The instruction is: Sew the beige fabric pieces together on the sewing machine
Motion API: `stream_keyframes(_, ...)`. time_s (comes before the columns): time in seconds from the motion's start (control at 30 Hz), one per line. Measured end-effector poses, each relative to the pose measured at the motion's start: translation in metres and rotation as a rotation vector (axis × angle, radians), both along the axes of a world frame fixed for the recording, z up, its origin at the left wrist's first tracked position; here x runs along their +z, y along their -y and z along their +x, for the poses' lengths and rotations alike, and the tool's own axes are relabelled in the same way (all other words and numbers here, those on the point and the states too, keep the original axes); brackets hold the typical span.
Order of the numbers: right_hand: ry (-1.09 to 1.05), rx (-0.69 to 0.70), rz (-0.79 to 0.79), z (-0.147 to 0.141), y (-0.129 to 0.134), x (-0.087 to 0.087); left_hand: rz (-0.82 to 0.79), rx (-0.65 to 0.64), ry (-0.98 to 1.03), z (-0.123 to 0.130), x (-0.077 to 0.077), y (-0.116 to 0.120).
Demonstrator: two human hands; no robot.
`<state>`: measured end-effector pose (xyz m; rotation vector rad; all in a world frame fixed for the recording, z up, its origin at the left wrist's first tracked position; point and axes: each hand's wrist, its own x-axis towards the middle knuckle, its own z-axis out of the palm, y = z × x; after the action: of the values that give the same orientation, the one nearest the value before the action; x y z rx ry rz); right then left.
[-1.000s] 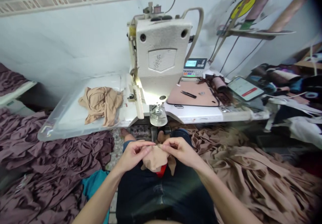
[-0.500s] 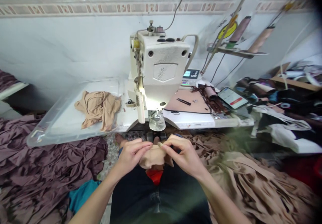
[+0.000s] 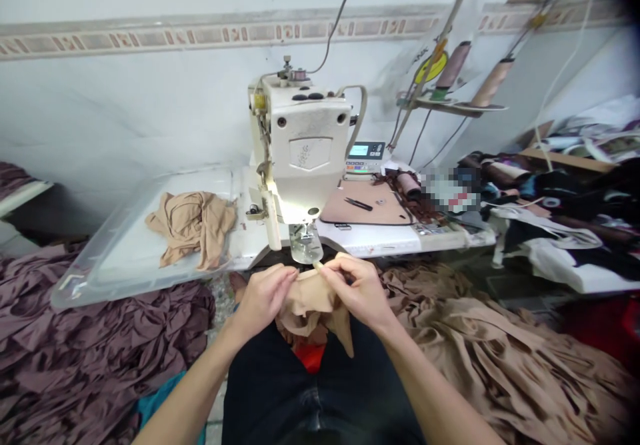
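A piece of beige fabric (image 3: 313, 298) hangs between my two hands, just in front of the sewing machine (image 3: 307, 145). My left hand (image 3: 265, 295) pinches its upper edge on the left. On the right, my right hand (image 3: 355, 292) grips the same edge between thumb and fingers. The edge between them is drawn fairly straight, while the lower part falls in folds over my lap. Right behind my fingertips lies the machine's metal plate (image 3: 305, 248) under the lit needle area. The fabric does not appear to be under the presser foot.
On the left, a clear plastic tray (image 3: 75, 285) holds a crumpled beige cloth (image 3: 195, 225). Thread snips (image 3: 358, 203) lie on a pinkish mat (image 3: 367, 215). Piles of purple fabric (image 3: 110, 352) and brown fabric (image 3: 510, 345) flank my legs. Thread cones (image 3: 453, 68) stand at upper right.
Both hands have moved up towards the machine's plate with the beige fabric, and more of it hangs down below them. The view has shifted slightly.
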<state>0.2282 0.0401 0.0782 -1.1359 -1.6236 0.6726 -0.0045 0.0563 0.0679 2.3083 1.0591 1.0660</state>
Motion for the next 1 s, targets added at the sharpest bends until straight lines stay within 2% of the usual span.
stream_keyframes(0.13, -0.163, 0.002, -0.144, 0.0, -0.013, -0.005, -0.223, 0.041, 0.054, 0.006, 0.017, -0.007)
stream_keyframes(0.23, -0.275, 0.03, -0.243, 0.001, -0.02, -0.009, -0.34, 0.089, 0.117, 0.009, 0.023, -0.009)
stream_keyframes(0.47, -0.299, -0.025, -0.209, 0.003, -0.03, -0.013, -0.416, 0.275, 0.216, 0.019, 0.031, -0.02)
stream_keyframes(0.57, -0.289, -0.065, -0.175, 0.004, -0.036, -0.014, -0.437, 0.302, 0.336, 0.025, 0.03, -0.027)
stream_keyframes(0.73, -0.313, -0.056, -0.151, 0.007, -0.049, -0.014, -0.371, 0.311, 0.448, 0.033, 0.022, -0.038)
stream_keyframes(1.0, -0.31, -0.075, -0.104, 0.012, -0.068, -0.019, -0.491, 0.243, 0.595, 0.037, 0.014, -0.053)
